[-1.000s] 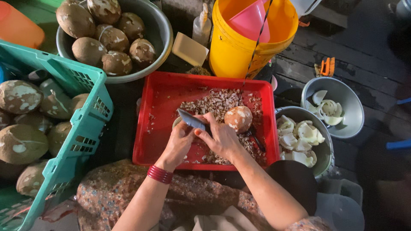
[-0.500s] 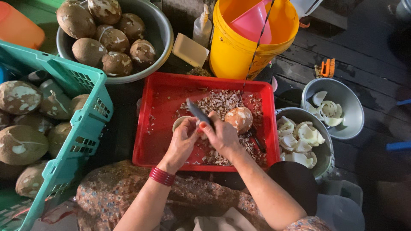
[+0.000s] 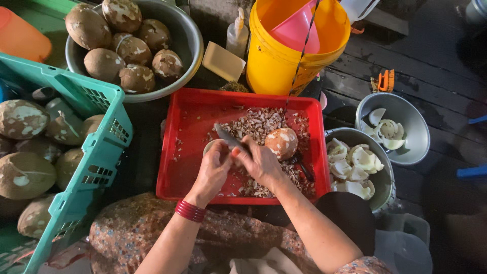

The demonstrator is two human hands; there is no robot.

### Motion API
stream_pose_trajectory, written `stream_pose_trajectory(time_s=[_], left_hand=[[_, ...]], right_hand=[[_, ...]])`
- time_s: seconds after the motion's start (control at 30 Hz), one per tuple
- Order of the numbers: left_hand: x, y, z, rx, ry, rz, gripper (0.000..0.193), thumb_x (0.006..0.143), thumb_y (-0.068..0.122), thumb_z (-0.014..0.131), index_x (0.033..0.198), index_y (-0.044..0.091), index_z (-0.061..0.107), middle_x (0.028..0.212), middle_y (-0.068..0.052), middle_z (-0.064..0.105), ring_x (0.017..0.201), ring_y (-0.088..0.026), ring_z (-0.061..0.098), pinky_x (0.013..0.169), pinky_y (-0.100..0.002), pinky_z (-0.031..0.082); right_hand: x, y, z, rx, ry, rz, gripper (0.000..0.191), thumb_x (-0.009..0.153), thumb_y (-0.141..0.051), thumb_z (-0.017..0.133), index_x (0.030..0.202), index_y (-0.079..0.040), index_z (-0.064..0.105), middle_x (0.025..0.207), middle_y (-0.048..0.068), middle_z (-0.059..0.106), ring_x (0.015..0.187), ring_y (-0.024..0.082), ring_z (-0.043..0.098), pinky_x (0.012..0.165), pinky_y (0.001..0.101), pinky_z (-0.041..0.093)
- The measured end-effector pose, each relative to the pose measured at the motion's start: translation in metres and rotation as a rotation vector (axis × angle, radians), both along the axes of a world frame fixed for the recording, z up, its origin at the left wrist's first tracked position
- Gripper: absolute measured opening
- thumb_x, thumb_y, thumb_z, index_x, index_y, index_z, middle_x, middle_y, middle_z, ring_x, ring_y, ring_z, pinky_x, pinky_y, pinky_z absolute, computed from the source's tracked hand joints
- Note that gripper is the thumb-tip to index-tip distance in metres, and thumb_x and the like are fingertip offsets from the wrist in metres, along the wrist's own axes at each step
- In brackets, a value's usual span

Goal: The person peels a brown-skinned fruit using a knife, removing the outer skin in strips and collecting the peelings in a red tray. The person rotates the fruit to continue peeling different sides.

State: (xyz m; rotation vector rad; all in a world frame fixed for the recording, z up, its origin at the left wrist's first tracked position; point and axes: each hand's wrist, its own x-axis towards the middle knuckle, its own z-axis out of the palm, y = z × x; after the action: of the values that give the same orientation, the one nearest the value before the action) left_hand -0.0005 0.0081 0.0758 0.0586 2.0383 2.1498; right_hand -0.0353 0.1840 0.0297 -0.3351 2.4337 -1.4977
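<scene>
coconut piece [image 3: 209,147], pale and small, sits in the left hand [image 3: 215,170] over the middle of the red tray [image 3: 175,175]; only its rim shows past the curled fingers, so its exact shape cannot be told.

head view: the left hand is closed around that piece, a red bangle [image 3: 190,210] on its wrist. the right hand [image 3: 259,163] is closed on the handle of a knife [image 3: 229,139], and the two hands touch each other. the blade points up and to the left, away from the body, its long axis slanting across the piece, so the piece lies just left of the right hand and under the blade. the left hand is the nearer one to the piece, since it holds it.

just right of the right hand a half-peeled coconut [image 3: 281,143] rests on a heap of brown shavings [image 3: 264,124] in the tray. right of the tray, a metal pot [image 3: 381,190] holds white peeled pieces, and a smaller metal bowl [image 3: 406,152] sits farther right with a few more. at far left a big metal basin [image 3: 190,48] holds brown coconuts, and a green crate [image 3: 96,152] at left holds more. a yellow bucket [image 3: 284,66] stands beyond the tray.
</scene>
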Motion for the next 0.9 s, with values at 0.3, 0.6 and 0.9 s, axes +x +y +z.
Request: stream_pose_trajectory(time_s=[0.3,0.6,0.9], left_hand=[[-0.008,-0.001,-0.012,0.126,-0.056,0.078,0.023,0.102,0.008,0.060,0.123,0.000,0.057,0.106,-0.006,0.065,0.093,-0.010,0.064,0.082,-0.029,0.057],[0.003,0.002,-0.006,0.163,-0.112,0.034,0.026,0.100,0.008,0.057,0.125,0.003,0.054,0.108,-0.005,0.065,0.094,-0.010,0.065,0.080,-0.029,0.059],[-0.010,0.000,-0.022,0.322,-0.253,0.152,0.023,0.101,0.009,0.058,0.123,0.005,0.056,0.110,-0.007,0.068,0.096,-0.016,0.068,0.080,-0.032,0.058]], right_hand=[[0.006,0.013,0.029,0.003,0.050,0.021,0.070,0.091,-0.077,0.024,0.124,-0.020,0.049,0.064,0.000,0.051,0.048,0.018,0.046,0.047,0.0379,0.042],[0.007,0.007,0.017,0.019,0.009,-0.037,0.065,0.096,-0.076,0.041,0.104,-0.015,0.059,0.069,0.003,0.063,0.063,0.019,0.061,0.061,0.0375,0.048],[0.007,0.010,0.018,0.026,-0.020,-0.065,0.079,0.088,-0.076,0.033,0.141,-0.018,0.037,0.078,0.006,0.067,0.053,0.024,0.057,0.049,0.0444,0.054]])
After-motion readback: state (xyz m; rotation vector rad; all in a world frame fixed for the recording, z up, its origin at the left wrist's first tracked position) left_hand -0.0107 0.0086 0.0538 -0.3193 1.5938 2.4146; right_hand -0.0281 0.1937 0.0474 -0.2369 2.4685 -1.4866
